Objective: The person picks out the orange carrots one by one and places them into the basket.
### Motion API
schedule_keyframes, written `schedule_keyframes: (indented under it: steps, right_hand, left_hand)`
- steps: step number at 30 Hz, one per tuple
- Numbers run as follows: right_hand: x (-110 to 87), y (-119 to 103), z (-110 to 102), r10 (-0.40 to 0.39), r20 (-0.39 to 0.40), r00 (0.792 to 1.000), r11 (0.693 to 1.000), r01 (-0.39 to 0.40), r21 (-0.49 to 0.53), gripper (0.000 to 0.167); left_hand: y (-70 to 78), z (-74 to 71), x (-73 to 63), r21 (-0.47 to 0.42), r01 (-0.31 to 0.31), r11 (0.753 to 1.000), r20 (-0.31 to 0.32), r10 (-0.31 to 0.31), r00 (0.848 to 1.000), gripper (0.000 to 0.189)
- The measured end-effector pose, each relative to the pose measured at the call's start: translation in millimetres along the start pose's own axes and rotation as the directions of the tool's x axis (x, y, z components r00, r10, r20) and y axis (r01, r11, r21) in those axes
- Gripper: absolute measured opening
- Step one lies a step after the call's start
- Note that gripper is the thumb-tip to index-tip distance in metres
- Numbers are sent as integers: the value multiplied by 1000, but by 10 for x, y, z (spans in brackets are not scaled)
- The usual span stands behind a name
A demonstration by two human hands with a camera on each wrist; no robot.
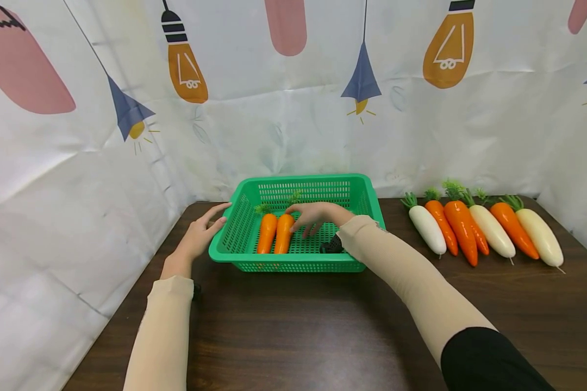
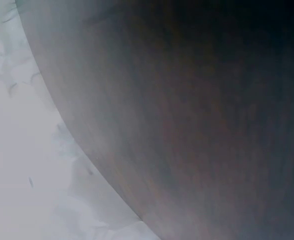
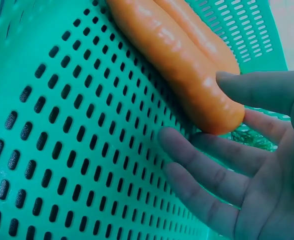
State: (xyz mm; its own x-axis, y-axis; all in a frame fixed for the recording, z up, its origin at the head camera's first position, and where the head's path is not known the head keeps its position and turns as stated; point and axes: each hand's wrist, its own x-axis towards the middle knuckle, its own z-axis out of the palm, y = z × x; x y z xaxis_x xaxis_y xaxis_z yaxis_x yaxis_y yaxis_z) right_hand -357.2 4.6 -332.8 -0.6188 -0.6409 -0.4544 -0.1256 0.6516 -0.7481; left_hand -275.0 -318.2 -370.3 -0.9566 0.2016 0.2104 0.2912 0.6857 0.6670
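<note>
Two orange carrots with green tops, a left carrot (image 1: 267,232) and a right carrot (image 1: 284,234), lie side by side in a green slotted basket (image 1: 298,259). My right hand (image 1: 317,214) is inside the basket at the right carrot's thick end. In the right wrist view the thumb and fingers of that hand (image 3: 267,165) are spread loosely around the end of the nearer carrot (image 3: 187,75), without a closed grip. At the basket's left rim, my left hand (image 1: 198,239) reaches out with its fingers extended, touching or very near the edge. The left wrist view shows no hand.
On the right of the dark wooden table (image 1: 303,326) lies a row of several orange carrots (image 1: 461,228) and white radishes (image 1: 428,229). A patterned cloth (image 1: 293,125) hangs behind and along the left side. The basket stands near the table's back edge.
</note>
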Motion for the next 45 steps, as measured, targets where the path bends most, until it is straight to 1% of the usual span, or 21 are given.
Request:
schedule_keyframes:
  steps: [3,9,17,24,28,31,37,45]
  right_hand:
    - [-11,1,-3,11,7,1000,1000,-10,-10,72]
    - [-9,16,-15,28,34,999,999,-27,-31,80]
    - [-24,34,-24,33,78,996,999,-33,4,84]
    - [-78,-5,-38,33,68,997,999,-32,-16,84]
    - [-128,-32,-66,28,62,998,999,-26,-31,81]
    - [-175,-38,-94,8,62,998,999,-5,-50,77]
    - [-307,-64,-159,-58,54,997,995,62,-80,71]
    - [-558,-131,-252,-160,48,986,983,163,-81,62]
  left_hand:
    - [4,8,4,-3,0,1000,3,0,1000,54]
    - [15,18,17,1,-1,1000,3,1,1000,54]
    - [27,20,41,9,-9,1000,7,9,1000,54]
    - [32,5,34,32,-3,999,9,3,1000,54]
    - [34,-3,29,34,-5,999,10,5,1000,54]
    - [34,-5,25,29,-3,1000,13,3,1000,55]
    - [29,-5,3,29,6,1000,16,-7,1000,55]
    - [5,-16,0,25,4,1000,14,-4,1000,55]
